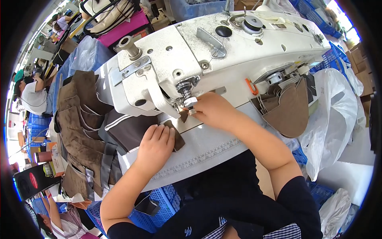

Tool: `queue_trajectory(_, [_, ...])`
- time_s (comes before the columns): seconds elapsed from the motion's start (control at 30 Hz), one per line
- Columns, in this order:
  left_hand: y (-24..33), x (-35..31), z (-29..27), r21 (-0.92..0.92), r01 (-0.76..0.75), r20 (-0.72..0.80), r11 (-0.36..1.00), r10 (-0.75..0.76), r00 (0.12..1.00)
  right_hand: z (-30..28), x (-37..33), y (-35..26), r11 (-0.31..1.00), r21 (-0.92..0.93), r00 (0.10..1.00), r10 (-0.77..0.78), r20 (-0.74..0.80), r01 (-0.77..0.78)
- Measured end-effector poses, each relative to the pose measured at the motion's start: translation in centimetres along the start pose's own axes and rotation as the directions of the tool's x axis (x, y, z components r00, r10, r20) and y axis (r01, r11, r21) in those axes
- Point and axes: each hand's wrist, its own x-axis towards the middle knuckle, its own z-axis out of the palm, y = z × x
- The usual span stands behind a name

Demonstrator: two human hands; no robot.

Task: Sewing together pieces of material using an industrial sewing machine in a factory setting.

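Observation:
A white industrial sewing machine [223,59] spans the table, its needle end at the left. My left hand [156,145] lies on the table left of the needle area, fingers stretched out together and pressing on a small brown fabric piece [178,141]. A dark brown panel with white edging [129,133] extends left from under the machine head. My right hand [215,111] is beside the needle area, thumb and fingers closed by the presser foot. A brown scrap corner [184,116] shows near its fingertips; whether they grip it is hidden.
Brown fabric [77,127] is heaped at the table's left end. Stacked brown cut pieces [284,111] and an orange clip-like tool [251,87] sit at the right, near a clear plastic bag [332,111]. A measuring scale [199,156] runs along the front edge. Other people work at the far left.

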Motion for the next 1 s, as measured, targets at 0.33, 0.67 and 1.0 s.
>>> queue_trajectory(0.33, [-2.1, 2.1, 2.3, -0.026, -0.058, 0.040, 0.998, 0.059, 0.997, -0.9, 0.2, -0.6, 0.997, 0.038, 0.991, 0.063, 0.120, -0.068])
queue_trajectory(0.67, [-2.8, 1.3, 3.1, -0.044, -0.033, -0.047, 0.999, 0.031, 0.998, 1.5, -1.4, 0.0, 0.976, -0.182, 0.991, -0.106, 0.086, 0.120])
queue_trajectory(1.0, [-1.9, 1.5, 3.4, -0.027, 0.046, -0.032, 0.999, -0.046, 0.998, 1.2, -1.5, -0.7, 0.973, -0.210, 0.991, -0.072, 0.110, 0.093])
